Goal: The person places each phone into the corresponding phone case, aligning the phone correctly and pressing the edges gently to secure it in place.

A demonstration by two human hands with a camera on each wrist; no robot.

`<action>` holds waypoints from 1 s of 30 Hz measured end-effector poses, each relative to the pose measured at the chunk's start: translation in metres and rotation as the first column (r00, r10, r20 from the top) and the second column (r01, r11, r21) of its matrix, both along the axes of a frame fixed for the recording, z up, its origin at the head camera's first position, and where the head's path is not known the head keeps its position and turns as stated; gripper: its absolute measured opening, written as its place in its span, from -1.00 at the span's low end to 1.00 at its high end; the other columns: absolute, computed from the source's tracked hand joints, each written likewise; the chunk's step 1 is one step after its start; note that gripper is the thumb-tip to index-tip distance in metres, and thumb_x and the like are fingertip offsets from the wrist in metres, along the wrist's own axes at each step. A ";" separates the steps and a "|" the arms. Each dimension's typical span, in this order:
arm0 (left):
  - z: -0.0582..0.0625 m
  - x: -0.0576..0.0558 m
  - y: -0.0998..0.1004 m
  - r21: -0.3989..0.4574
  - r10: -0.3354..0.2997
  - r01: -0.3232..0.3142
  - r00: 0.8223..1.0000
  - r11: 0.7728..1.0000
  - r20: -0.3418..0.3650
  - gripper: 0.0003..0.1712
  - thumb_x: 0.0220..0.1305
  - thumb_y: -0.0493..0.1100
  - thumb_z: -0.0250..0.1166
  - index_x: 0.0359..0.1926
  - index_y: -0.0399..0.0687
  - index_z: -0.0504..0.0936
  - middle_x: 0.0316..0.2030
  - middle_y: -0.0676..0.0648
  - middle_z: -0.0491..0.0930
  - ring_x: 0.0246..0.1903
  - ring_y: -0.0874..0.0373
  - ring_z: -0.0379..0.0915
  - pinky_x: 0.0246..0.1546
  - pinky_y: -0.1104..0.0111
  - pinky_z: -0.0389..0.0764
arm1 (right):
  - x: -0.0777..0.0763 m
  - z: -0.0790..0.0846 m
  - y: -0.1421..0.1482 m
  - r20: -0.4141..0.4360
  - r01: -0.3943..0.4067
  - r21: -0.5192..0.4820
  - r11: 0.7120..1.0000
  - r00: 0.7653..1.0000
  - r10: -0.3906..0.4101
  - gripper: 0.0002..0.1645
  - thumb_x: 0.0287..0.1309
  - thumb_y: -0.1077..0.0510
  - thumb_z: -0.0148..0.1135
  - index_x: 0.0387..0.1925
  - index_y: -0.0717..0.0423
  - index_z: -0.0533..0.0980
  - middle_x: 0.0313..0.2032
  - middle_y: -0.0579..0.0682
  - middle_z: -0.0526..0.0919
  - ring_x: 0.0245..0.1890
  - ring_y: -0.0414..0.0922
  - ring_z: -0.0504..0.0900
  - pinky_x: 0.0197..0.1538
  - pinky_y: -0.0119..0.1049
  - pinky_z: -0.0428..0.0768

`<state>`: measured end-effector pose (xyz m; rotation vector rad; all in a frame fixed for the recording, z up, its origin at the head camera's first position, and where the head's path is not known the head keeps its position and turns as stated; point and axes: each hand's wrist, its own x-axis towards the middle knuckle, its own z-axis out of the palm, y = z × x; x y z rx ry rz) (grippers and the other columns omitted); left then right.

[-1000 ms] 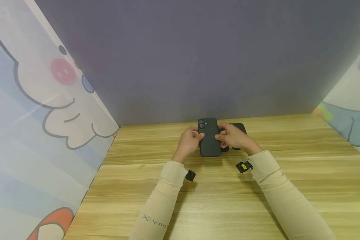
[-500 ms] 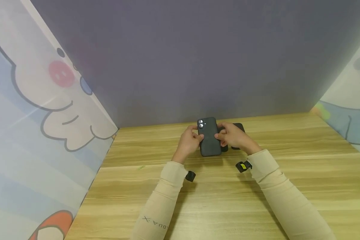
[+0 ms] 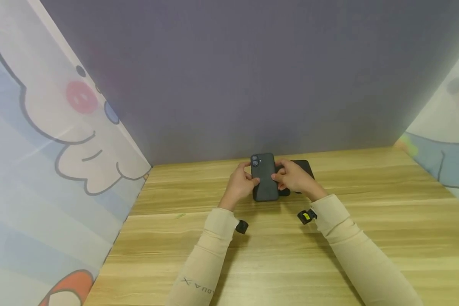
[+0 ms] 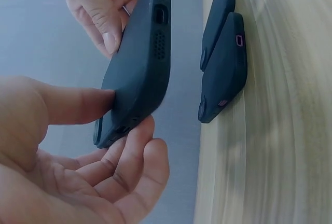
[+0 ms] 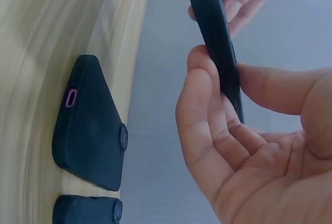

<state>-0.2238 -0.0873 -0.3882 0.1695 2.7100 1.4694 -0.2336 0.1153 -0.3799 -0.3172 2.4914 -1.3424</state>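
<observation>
Both hands hold a smartphone in a black case point(image 3: 265, 182) above the table, its back and two camera lenses facing the head camera. My left hand point(image 3: 238, 185) pinches its left edge, thumb on the back and fingers curled under the far side. On the opposite edge my right hand point(image 3: 296, 177) grips it the same way. The left wrist view shows the charging port and speaker holes on the case's bottom end. Two more black-cased phones lie beneath: one with a pink-rimmed port point(image 5: 88, 123), and another point(image 5: 85, 211) beside it. In the head view the right hand partly covers them.
The wood-grain table point(image 3: 267, 263) ends at a grey upright panel point(image 3: 252, 85) just behind the phones. Cartoon-printed sheets point(image 3: 42, 140) flank the table on both sides. A small black wrist camera point(image 3: 242, 227) sits by the left cuff, another point(image 3: 305, 216) by the right.
The head view has shifted slightly. Both hands keep the same grip on the phone, which tilts only a little, and the bright glint on its lenses has faded.
</observation>
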 end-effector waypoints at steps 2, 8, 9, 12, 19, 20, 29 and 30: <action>-0.001 0.001 0.000 -0.006 -0.002 0.002 1.000 1.000 0.001 -0.17 0.31 -0.22 0.41 0.52 -0.07 0.26 -0.25 -0.14 0.65 -0.34 0.07 0.58 -0.36 0.33 0.54 | 0.001 -0.002 -0.001 -0.005 0.002 0.004 1.000 1.000 -0.002 -0.27 0.53 0.19 0.06 0.53 0.36 0.03 -0.12 0.24 0.73 -0.31 -0.09 0.74 -0.02 0.01 0.73; -0.004 -0.001 0.000 -0.025 0.003 -0.004 1.000 1.000 -0.016 -0.11 0.24 -0.29 0.45 0.53 -0.04 0.26 -0.20 -0.18 0.68 -0.33 0.07 0.63 -0.35 0.33 0.59 | 0.000 -0.008 -0.007 -0.016 0.019 -0.001 1.000 1.000 -0.019 -0.29 0.51 0.23 0.08 0.51 0.38 0.06 -0.18 0.23 0.71 -0.35 -0.07 0.73 -0.10 -0.05 0.75; -0.005 -0.002 0.000 -0.028 0.008 -0.008 1.000 1.000 -0.017 -0.11 0.23 -0.30 0.45 0.53 -0.04 0.27 -0.19 -0.19 0.68 -0.33 0.06 0.64 -0.34 0.32 0.61 | 0.000 -0.008 -0.008 -0.017 0.020 -0.001 1.000 1.000 -0.020 -0.28 0.51 0.23 0.08 0.52 0.39 0.06 -0.19 0.23 0.71 -0.36 -0.07 0.73 -0.10 -0.06 0.76; -0.006 -0.005 -0.001 -0.048 0.030 -0.030 0.999 0.998 -0.015 -0.12 0.23 -0.28 0.46 0.52 -0.01 0.29 -0.14 -0.19 0.70 -0.29 0.05 0.67 -0.31 0.32 0.64 | -0.002 -0.008 -0.011 -0.018 0.029 0.010 1.000 0.999 -0.029 -0.29 0.50 0.22 0.10 0.51 0.38 0.09 -0.19 0.23 0.71 -0.37 -0.07 0.74 -0.12 -0.08 0.76; -0.003 -0.005 -0.002 -0.069 0.098 -0.098 0.995 0.993 -0.014 -0.19 0.28 -0.23 0.45 0.50 0.03 0.35 -0.08 -0.19 0.71 -0.26 0.01 0.72 -0.33 0.31 0.70 | -0.008 -0.005 -0.018 -0.038 0.032 0.036 0.999 0.999 -0.030 -0.30 0.49 0.23 0.12 0.49 0.40 0.12 -0.17 0.28 0.71 -0.39 -0.06 0.75 -0.10 -0.01 0.76; -0.003 -0.005 -0.003 -0.072 0.109 -0.110 0.994 0.991 -0.018 -0.19 0.27 -0.23 0.46 0.50 0.03 0.36 -0.08 -0.19 0.72 -0.25 0.01 0.72 -0.32 0.31 0.70 | -0.009 -0.006 -0.019 -0.035 0.031 0.038 0.999 0.999 -0.030 -0.30 0.49 0.24 0.12 0.49 0.40 0.12 -0.17 0.28 0.72 -0.39 -0.07 0.75 -0.10 -0.02 0.76; -0.008 -0.009 -0.005 -0.126 0.173 -0.180 0.983 0.976 -0.068 -0.25 0.29 -0.21 0.45 0.47 0.03 0.41 -0.02 -0.19 0.73 -0.12 -0.06 0.71 -0.16 0.21 0.73 | -0.021 -0.016 -0.029 0.005 0.045 -0.006 0.999 0.999 -0.045 -0.29 0.49 0.23 0.12 0.51 0.36 0.12 -0.13 0.28 0.69 -0.36 -0.03 0.76 -0.07 -0.02 0.76; -0.009 -0.010 -0.006 -0.132 0.172 -0.179 0.983 0.975 -0.067 -0.25 0.29 -0.21 0.45 0.47 0.01 0.41 -0.01 -0.19 0.73 -0.11 -0.06 0.71 -0.16 0.21 0.72 | -0.022 -0.017 -0.030 0.008 0.050 -0.010 0.999 0.999 -0.050 -0.29 0.49 0.24 0.12 0.51 0.36 0.12 -0.13 0.28 0.69 -0.37 -0.05 0.75 -0.07 -0.02 0.76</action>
